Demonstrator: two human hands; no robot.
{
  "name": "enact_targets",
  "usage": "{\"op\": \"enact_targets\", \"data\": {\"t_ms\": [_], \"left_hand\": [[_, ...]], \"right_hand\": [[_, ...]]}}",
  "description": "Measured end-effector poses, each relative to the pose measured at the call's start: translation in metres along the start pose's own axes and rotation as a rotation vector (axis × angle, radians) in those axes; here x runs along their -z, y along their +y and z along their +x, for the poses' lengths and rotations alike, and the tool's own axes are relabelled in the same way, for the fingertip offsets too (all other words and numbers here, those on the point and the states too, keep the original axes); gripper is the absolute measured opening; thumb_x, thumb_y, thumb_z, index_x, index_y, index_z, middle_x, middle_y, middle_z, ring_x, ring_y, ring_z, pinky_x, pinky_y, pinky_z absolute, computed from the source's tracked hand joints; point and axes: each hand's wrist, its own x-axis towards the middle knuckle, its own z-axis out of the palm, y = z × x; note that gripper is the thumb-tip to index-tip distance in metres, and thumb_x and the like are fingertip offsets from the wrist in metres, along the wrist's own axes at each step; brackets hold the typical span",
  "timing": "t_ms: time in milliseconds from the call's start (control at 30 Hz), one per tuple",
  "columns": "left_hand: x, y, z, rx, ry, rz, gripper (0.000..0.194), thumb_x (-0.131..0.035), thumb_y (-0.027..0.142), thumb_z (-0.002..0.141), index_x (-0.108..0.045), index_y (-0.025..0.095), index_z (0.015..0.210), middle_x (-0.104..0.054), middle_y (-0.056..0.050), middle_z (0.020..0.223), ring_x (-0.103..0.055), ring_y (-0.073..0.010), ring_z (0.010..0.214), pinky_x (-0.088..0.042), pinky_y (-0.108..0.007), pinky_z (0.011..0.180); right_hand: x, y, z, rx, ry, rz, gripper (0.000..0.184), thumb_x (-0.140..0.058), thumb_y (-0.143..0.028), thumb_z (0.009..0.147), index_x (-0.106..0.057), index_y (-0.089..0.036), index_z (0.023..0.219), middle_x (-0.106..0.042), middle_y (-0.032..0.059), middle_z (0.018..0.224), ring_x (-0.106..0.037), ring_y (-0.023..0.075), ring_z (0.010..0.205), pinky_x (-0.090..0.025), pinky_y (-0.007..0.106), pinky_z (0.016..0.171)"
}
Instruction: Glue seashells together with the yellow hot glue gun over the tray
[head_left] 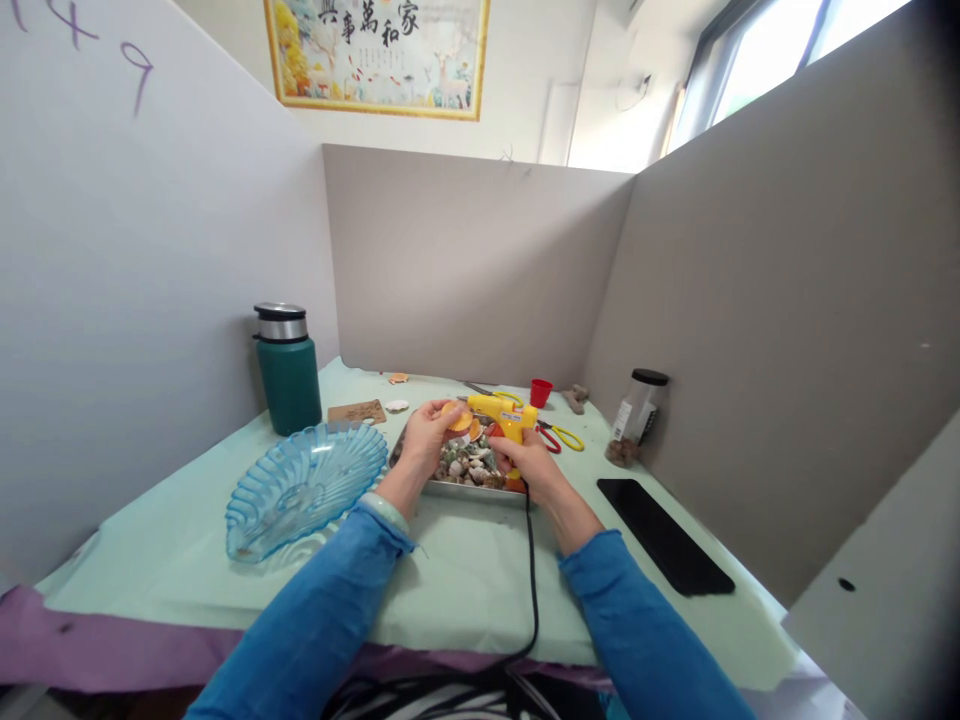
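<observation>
My left hand [426,440] pinches an orange scallop shell [456,416] above a metal tray [480,492] of mixed small shells [471,464]. In my right hand [534,466] is a yellow hot glue gun [511,416], gripped by its handle. The nozzle points left, toward the orange shell; whether they touch I cannot tell. A black cord [533,570] runs from the gun down over the front edge of the table. Part of the tray is hidden behind both hands.
Left stand a blue shell-shaped glass dish [307,490] and a green bottle [288,380]. Behind lie a cardboard piece [357,411], a white shell [397,406], scissors [562,437] and a red cup [540,392]. A jar [634,420] and black flat slab [664,535] are right. Partitions enclose the table.
</observation>
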Motion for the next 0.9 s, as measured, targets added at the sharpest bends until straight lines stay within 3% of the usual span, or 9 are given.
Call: {"op": "enact_targets", "data": {"t_ms": [367, 567, 733, 900], "left_hand": [[0.0026, 0.0026, -0.0016, 0.047, -0.091, -0.071, 0.041, -0.088, 0.034, 0.060, -0.067, 0.012, 0.087, -0.070, -0.004, 0.082, -0.066, -0.0139, 0.070, -0.058, -0.025, 0.059], [0.0017, 0.0033, -0.0020, 0.058, -0.059, -0.054, 0.040, -0.086, 0.041, 0.064, -0.067, 0.012, 0.085, -0.070, -0.006, 0.081, -0.067, -0.0148, 0.068, -0.057, -0.026, 0.058], [0.0027, 0.0011, -0.0004, 0.057, -0.006, -0.034, 0.040, -0.090, 0.032, 0.057, -0.064, 0.012, 0.080, -0.066, -0.003, 0.073, -0.066, -0.0142, 0.066, -0.056, -0.026, 0.059], [0.0026, 0.0002, 0.0008, 0.033, 0.006, -0.040, 0.040, -0.090, 0.029, 0.056, -0.065, 0.012, 0.082, -0.069, -0.005, 0.079, -0.067, -0.0154, 0.070, -0.057, -0.028, 0.064]], "right_hand": [[-0.0041, -0.0014, -0.0007, 0.027, 0.082, -0.080, 0.021, -0.068, -0.033, 0.067, -0.064, -0.016, 0.077, -0.047, -0.0052, 0.045, -0.038, 0.0085, 0.042, -0.030, 0.024, 0.044], [-0.0046, -0.0025, -0.0015, 0.025, 0.097, -0.153, 0.017, -0.068, -0.032, 0.068, -0.065, -0.016, 0.075, -0.048, -0.0040, 0.045, -0.040, 0.0096, 0.042, -0.031, 0.025, 0.045], [-0.0072, -0.0069, -0.0037, 0.067, 0.060, -0.197, 0.017, -0.068, -0.032, 0.069, -0.065, -0.017, 0.075, -0.051, -0.0033, 0.048, -0.043, 0.0104, 0.045, -0.032, 0.025, 0.047], [-0.0073, -0.0078, -0.0041, 0.057, 0.062, -0.170, 0.022, -0.070, -0.037, 0.070, -0.065, -0.016, 0.076, -0.050, -0.0034, 0.048, -0.041, 0.0101, 0.045, -0.031, 0.025, 0.047]]}}
